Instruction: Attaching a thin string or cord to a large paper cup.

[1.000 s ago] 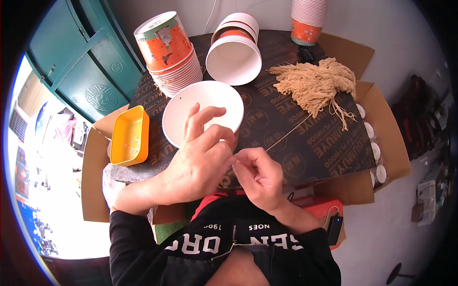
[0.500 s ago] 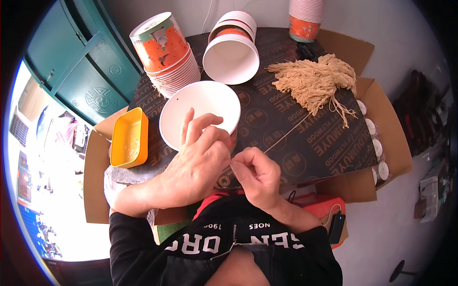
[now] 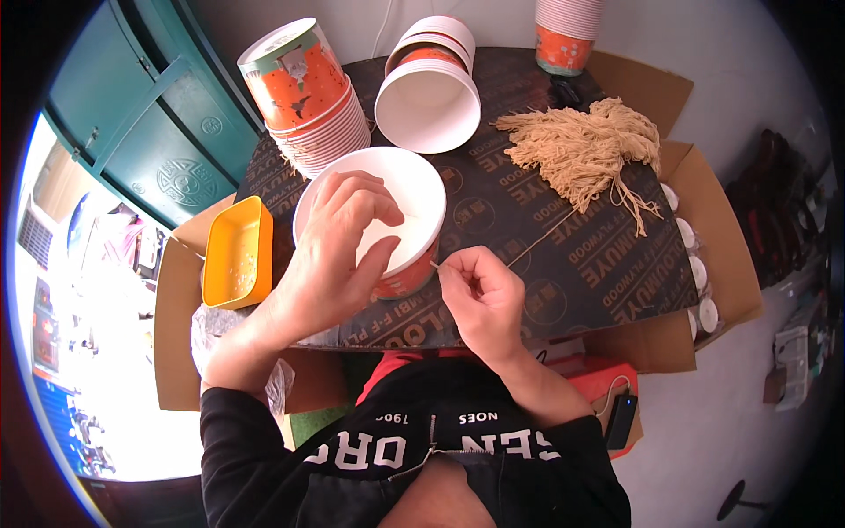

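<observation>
Between the thumb and bent fingers of my right hand (image 3: 484, 299) is the end of a thin beige string (image 3: 543, 238). The string runs back to a loose bundle of beige strings (image 3: 585, 145) at the right of the table. A tiny pale tip sticks out past the fingertips. My left hand (image 3: 326, 251) is raised over the near left rim of a white-lined paper bucket (image 3: 422, 189), thumb and curved fingers apart, holding nothing. The bucket stands upright with an orange outer wall; the left hand hides part of it.
A yellow plastic tray (image 3: 220, 246) with small white bits sits at the left. Farther back are a stack of upturned orange buckets (image 3: 304, 92), more buckets lying on their side (image 3: 429, 110), and another stack (image 3: 566, 40). Cardboard flaps (image 3: 726, 238) surround the black table (image 3: 493, 189).
My left hand has moved away from the right hand, up and left over the bucket, and its fingers have spread apart. The right hand still pinches the string, slightly farther right.
</observation>
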Demonstrator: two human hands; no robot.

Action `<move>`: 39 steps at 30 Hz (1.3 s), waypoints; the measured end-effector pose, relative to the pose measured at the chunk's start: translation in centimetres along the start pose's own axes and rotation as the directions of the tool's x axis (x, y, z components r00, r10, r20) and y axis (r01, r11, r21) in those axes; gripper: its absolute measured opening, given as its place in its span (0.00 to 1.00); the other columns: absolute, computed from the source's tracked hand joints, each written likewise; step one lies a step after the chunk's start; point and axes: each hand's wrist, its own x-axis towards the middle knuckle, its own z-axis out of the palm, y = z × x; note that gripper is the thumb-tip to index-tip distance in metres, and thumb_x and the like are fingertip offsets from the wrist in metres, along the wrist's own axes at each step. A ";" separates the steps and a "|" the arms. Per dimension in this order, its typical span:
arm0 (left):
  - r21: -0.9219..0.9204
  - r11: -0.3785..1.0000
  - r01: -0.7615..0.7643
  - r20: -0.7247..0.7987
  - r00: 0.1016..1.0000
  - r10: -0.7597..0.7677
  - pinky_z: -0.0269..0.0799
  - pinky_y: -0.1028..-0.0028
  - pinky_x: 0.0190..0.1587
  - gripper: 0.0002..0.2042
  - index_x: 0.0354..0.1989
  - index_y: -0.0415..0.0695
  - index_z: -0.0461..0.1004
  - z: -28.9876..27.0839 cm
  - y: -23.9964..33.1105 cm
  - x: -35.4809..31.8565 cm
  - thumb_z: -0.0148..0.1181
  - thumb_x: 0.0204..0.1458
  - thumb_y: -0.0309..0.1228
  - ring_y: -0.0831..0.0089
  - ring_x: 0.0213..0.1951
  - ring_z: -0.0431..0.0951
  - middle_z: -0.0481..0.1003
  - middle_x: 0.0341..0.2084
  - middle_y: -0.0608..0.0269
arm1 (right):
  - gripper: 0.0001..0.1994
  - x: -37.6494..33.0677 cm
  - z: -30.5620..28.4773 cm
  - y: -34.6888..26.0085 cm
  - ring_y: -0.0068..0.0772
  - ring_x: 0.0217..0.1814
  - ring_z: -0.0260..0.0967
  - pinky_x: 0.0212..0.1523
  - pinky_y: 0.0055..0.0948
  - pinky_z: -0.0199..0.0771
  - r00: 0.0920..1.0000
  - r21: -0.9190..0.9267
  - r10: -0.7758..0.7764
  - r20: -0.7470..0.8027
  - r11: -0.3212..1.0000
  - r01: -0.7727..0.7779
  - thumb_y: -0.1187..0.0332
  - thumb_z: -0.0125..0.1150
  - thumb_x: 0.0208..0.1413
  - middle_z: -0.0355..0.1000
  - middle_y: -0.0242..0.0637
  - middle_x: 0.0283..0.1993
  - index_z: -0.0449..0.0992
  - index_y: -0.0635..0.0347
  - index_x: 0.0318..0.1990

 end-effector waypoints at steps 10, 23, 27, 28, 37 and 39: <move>-0.108 0.989 0.105 0.204 0.976 -0.081 0.67 0.61 0.56 0.09 0.39 0.39 0.76 -0.1 -1.1 0.8 0.59 0.48 0.19 0.56 0.52 0.73 0.75 0.41 0.55 | 0.03 0.4 0.4 0.2 0.09 0.26 0.59 0.26 0.15 0.60 0.999 -0.044 -0.046 0.007 0.998 0.046 0.83 0.60 0.53 0.67 0.23 0.26 0.73 0.67 0.32; -0.237 0.968 0.086 0.345 0.938 0.001 0.67 0.61 0.57 0.11 0.42 0.38 0.77 -0.2 -1.8 1.3 0.61 0.49 0.21 0.55 0.52 0.73 0.76 0.43 0.52 | 0.03 0.9 1.0 0.5 0.07 0.25 0.57 0.24 0.14 0.57 0.997 -0.070 -0.068 -0.024 0.995 0.066 0.81 0.60 0.56 0.65 0.20 0.24 0.73 0.66 0.32; -0.266 0.961 0.069 0.388 0.921 0.041 0.67 0.62 0.56 0.12 0.44 0.38 0.77 0.1 -2.7 1.9 0.61 0.50 0.22 0.56 0.51 0.73 0.76 0.43 0.52 | 0.03 0.9 1.1 0.9 0.10 0.26 0.61 0.25 0.16 0.62 0.998 -0.088 -0.057 -0.020 0.995 0.055 0.81 0.62 0.54 0.69 0.26 0.25 0.73 0.67 0.32; -0.282 0.957 0.064 0.405 0.912 0.058 0.68 0.62 0.55 0.10 0.42 0.38 0.77 0.3 -3.0 2.1 0.60 0.51 0.24 0.56 0.48 0.75 0.77 0.41 0.51 | 0.03 0.9 1.2 1.1 0.10 0.26 0.61 0.25 0.16 0.62 0.998 -0.088 -0.058 -0.019 0.995 0.056 0.81 0.62 0.54 0.69 0.26 0.25 0.73 0.67 0.32; -0.212 0.958 0.192 0.470 0.880 -0.072 0.72 0.65 0.38 0.06 0.32 0.36 0.76 0.8 -2.5 2.5 0.57 0.52 0.27 0.56 0.33 0.79 0.78 0.28 0.50 | 0.03 1.0 1.1 1.1 0.13 0.28 0.66 0.27 0.19 0.67 0.991 -0.134 -0.131 -0.021 0.983 0.127 0.79 0.62 0.56 0.72 0.30 0.27 0.74 0.67 0.34; -0.219 0.959 0.179 0.423 0.903 -0.072 0.72 0.65 0.37 0.06 0.31 0.36 0.76 0.4 -2.5 2.2 0.57 0.52 0.27 0.57 0.32 0.79 0.78 0.27 0.50 | 0.03 1.3 1.0 0.6 0.18 0.28 0.70 0.28 0.23 0.70 0.995 -0.105 -0.102 -0.005 0.989 0.101 0.78 0.62 0.57 0.74 0.35 0.29 0.74 0.67 0.35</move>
